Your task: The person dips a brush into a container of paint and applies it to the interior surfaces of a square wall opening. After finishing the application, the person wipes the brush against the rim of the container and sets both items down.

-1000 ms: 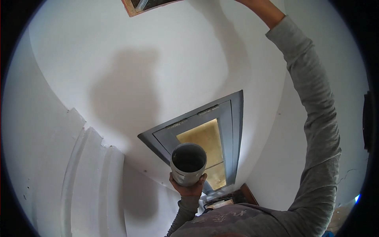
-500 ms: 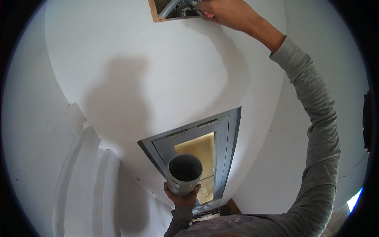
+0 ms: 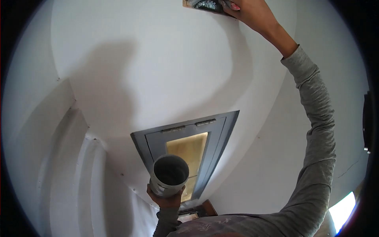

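Note:
A round grey container (image 3: 169,175) with a dark inside is tilted with its mouth toward the camera, low in the middle. From below, my left hand (image 3: 166,199) wraps round its base. At the top edge, my right hand (image 3: 252,14) has its fingers pressed together beside a framed opening (image 3: 189,5) in the white wall. Something with a pinkish-red part shows between those fingers, too small to name. Dark, shiny material (image 3: 207,4) lies inside the opening, which the frame's top edge cuts off.
Below the wall's middle is a grey-framed door or window (image 3: 158,138) with yellowish panes, partly behind the container. White stepped ledges (image 3: 71,158) run down the left. A dark object (image 3: 367,122) stands at the right edge, above a bright area (image 3: 342,211).
The view has shifted, so the opening sits higher and further right. The container and my left hand appear further left. My right hand remains at the opening, with less of the opening visible.

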The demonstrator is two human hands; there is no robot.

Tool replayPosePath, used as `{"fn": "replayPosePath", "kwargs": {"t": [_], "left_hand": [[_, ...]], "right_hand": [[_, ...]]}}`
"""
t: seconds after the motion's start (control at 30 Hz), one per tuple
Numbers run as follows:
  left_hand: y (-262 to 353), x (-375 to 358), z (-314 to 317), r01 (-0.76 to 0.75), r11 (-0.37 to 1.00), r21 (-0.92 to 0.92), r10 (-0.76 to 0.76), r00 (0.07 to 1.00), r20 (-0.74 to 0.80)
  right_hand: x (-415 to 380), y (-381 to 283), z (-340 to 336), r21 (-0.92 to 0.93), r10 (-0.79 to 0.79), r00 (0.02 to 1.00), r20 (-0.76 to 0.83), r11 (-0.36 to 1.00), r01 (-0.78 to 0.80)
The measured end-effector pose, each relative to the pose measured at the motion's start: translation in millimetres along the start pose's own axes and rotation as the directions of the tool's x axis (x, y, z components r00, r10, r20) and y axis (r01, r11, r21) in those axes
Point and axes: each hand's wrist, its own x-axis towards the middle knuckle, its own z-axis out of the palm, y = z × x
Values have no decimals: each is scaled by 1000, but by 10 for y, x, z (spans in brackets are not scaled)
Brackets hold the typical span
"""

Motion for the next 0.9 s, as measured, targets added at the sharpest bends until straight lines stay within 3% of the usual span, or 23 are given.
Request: {"fn": "replayPosePath", "kwargs": {"t": [0.03, 0.13, 0.17, 0.27, 0.37, 0.43, 0.47, 0.5, 0.6, 0.73, 0.8, 0.83, 0.9], "left_hand": [[-6, 6, 2, 16, 1000, -10, -16, 1000, -11], [-4, 32, -35, -4, 1000, 9, 4, 1000, 13], [-7, 35, -52, -10, 1000, 9, 10, 1000, 11], [16, 70, -93, -14, 1000, -11, 14, 999, -29], [22, 105, -123, -5, 1000, -6, 5, 998, -67], [-6, 110, -143, -38, 997, 72, 41, 998, -40], [-2, 139, -132, -46, 996, 72, 48, 998, -30], [3, 167, -117, -54, 996, 72, 56, 998, -20], [-17, 119, -49, 29, 999, -34, -31, 998, -57], [37, 169, -38, 90, 993, -75, -87, 995, 39], [-17, 137, -66, -8, 995, 96, 7, 1000, 2], [-92, 140, -89, -123, 957, 264, 141, 989, -52], [-103, 191, -91, -162, 938, 306, 189, 980, -62]], "right_hand": [[4, -54, -22, -30, -37, 997, -63, 999, 35], [-77, -79, -329, 157, 65, 992, -112, 986, -47], [-69, -177, -521, 435, 247, 968, 39, 868, -239], [-178, -186, -522, 338, 156, 960, -233, 938, -71], [-71, -32, -426, 345, 179, 982, -54, 926, -150], [-51, -98, -524, 262, 154, 988, -14, 954, -145], [-13, -147, -574, 220, 135, 991, -7, 967, -130], [-68, -207, -634, 245, 74, 993, -97, 968, -49], [-80, 109, -483, 204, 111, 994, 21, 973, -113], [-196, 94, -563, 308, 98, 991, -95, 949, -64], [-307, 184, -443, 271, 87, 995, -57, 960, -68], [-363, 192, -535, 234, 192, 976, 103, 949, -211], [-459, 265, -478, 247, 96, 995, -16, 965, -89]]}}
